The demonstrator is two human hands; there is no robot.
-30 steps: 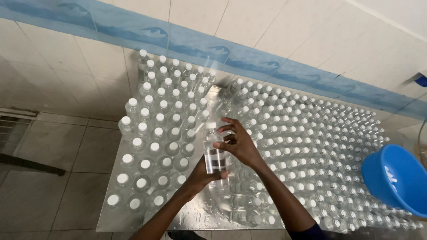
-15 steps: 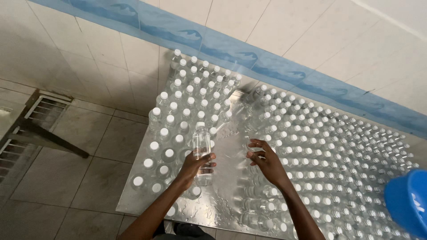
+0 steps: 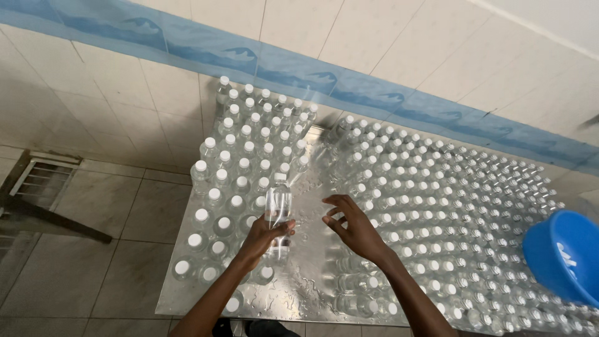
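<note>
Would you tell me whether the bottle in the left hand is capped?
Capped: the bottle, upright in the left hand, shows a white cap on top.

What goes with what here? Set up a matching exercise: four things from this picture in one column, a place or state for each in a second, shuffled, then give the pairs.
Things:
1. left hand
2. right hand
3. blue basin
4. metal rack

Places or states:
A. at the right edge of the table
B. on the tiled floor, left of the table
C. open, fingers spread, over the wet table
D. wrapped around a clear bottle

Pairs: 1-D, 2-C, 3-A, 4-B
</note>
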